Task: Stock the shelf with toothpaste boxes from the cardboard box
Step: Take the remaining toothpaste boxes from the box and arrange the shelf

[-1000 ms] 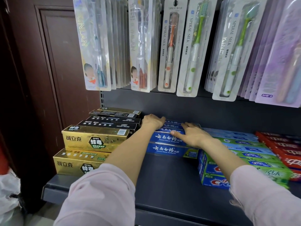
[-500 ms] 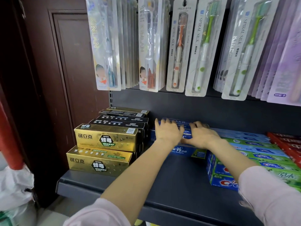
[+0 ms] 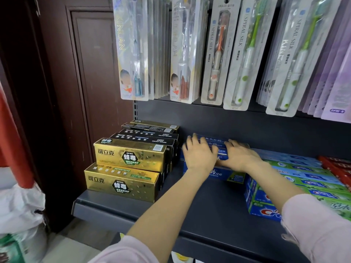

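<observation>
Blue toothpaste boxes (image 3: 222, 173) lie stacked at the back middle of the dark shelf (image 3: 209, 215). My left hand (image 3: 199, 155) lies flat on top of the stack's left part, fingers spread and pointing to the back wall. My right hand (image 3: 240, 155) rests on the stack's right part, fingers straight and reaching leftward. Both palms cover most of the upper boxes. The cardboard box is not in view.
Gold toothpaste boxes (image 3: 129, 158) stand stacked at the shelf's left, with black ones behind. Green and blue boxes (image 3: 303, 179) and red ones (image 3: 338, 168) fill the right. Toothbrush packs (image 3: 216, 54) hang above. A dark wooden door (image 3: 91, 73) and a white bag (image 3: 20, 209) are at left.
My left hand slid from the left edge of the blue stack onto its top, closer to my right hand. The camera shifted left.
</observation>
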`<act>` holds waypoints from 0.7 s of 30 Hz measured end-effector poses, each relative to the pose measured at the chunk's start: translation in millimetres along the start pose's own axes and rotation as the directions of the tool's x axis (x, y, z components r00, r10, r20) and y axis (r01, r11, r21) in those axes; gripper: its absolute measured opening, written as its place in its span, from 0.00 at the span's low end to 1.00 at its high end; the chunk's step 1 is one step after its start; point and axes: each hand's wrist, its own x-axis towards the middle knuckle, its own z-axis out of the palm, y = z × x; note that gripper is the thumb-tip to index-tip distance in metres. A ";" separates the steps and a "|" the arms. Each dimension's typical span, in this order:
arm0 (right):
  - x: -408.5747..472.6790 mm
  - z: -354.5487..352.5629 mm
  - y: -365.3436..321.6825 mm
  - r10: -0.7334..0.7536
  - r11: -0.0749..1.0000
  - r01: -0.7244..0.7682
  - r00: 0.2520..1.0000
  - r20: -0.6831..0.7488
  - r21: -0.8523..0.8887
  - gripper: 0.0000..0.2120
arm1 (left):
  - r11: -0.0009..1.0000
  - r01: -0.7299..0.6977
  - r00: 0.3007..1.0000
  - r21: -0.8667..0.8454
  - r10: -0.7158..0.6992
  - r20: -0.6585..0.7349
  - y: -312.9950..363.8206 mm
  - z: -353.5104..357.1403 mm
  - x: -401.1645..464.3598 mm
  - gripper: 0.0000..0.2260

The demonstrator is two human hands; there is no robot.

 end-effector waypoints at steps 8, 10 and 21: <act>-4.9 2.4 -0.9 -0.003 0.998 0.003 1.000 0.006 0.067 0.47 | 0.537 0.469 0.867 -0.701 -0.431 0.250 -20.7 -0.6 1.8 0.28; -3.8 2.9 -0.7 0.000 0.997 -0.001 1.000 0.011 0.073 0.47 | 0.536 0.492 0.859 -0.686 -0.426 0.284 -23.7 0.5 2.5 0.27; -2.2 5.5 -2.1 0.025 0.998 -0.025 1.000 0.000 0.055 0.48 | 0.746 0.496 0.868 -0.445 -0.409 0.282 -29.1 -3.7 0.9 0.43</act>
